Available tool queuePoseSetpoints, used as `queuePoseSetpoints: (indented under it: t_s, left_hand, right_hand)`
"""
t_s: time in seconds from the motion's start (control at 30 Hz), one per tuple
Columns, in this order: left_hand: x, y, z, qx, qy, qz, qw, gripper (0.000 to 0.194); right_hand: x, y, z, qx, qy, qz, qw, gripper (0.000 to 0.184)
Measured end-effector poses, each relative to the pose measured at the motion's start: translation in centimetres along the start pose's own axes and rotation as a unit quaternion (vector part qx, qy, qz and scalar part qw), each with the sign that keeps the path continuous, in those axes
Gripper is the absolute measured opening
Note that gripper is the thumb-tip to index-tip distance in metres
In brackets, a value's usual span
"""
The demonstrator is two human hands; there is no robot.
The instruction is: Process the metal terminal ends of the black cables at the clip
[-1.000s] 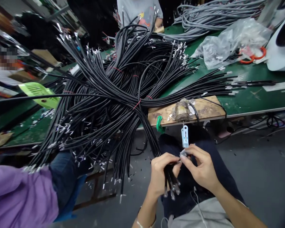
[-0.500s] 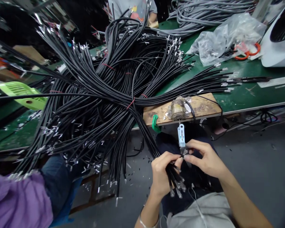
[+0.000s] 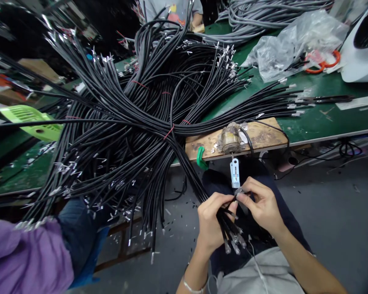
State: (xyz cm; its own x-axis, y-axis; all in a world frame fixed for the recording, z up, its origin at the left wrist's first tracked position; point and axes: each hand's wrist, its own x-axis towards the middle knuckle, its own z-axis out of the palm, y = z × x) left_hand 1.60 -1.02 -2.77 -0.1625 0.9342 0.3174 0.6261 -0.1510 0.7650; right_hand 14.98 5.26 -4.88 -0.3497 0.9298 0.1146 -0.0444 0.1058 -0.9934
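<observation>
My left hand (image 3: pixel 213 222) is closed around a small bunch of black cables (image 3: pixel 231 234) whose metal-tipped ends hang down past my lap. My right hand (image 3: pixel 262 204) pinches the end of one cable between thumb and forefinger, just below a pale blue metal tab (image 3: pixel 234 173) that hangs from a small device (image 3: pixel 230 139) on a wooden board (image 3: pixel 263 136). The cables in my left hand run up into a large tied heap of black cables (image 3: pixel 135 118) on the green bench (image 3: pixel 319 120).
A person in purple sleeve and jeans (image 3: pixel 33 253) sits at the lower left. Another person (image 3: pixel 171 10) stands beyond the heap. A green clamp (image 3: pixel 200 159) holds the board. Grey cables (image 3: pixel 263 12), a plastic bag (image 3: pixel 291 45), orange scissors (image 3: pixel 323 65) and a green basket (image 3: pixel 30 122) are around.
My hands stayed together below the blue tab, with my right fingers shifting slightly on the cable end. The view moved a little, mostly downwards at first.
</observation>
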Motion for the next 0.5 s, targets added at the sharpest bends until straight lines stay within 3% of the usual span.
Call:
queuePoseSetpoints:
  t_s: [0.1, 0.23, 0.33, 0.5]
  left_hand:
    - [0.0, 0.0, 0.1, -0.003, 0.003, -0.016, 1.0, 0.004]
    - [-0.1, -0.1, 0.1, -0.014, 0.008, -0.029, 0.999, 0.005]
    - [-0.1, -0.2, 0.1, -0.027, 0.007, -0.026, 0.999, 0.005]
    - [-0.2, -0.3, 0.2, -0.031, 0.007, -0.024, 0.999, 0.004]
  right_hand:
    - [-0.5, 0.8, 1.4, 0.144, 0.045, 0.053, 0.987, 0.016]
    - [-0.7, 1.3, 2.5, 0.346, 0.027, 0.208, 0.915, 0.02]
    - [-0.6, 1.1, 2.5, 0.393, 0.024, 0.259, 0.882, 0.02]
    - [-0.5, 0.9, 1.8, 0.38, 0.016, 0.253, 0.889, 0.019]
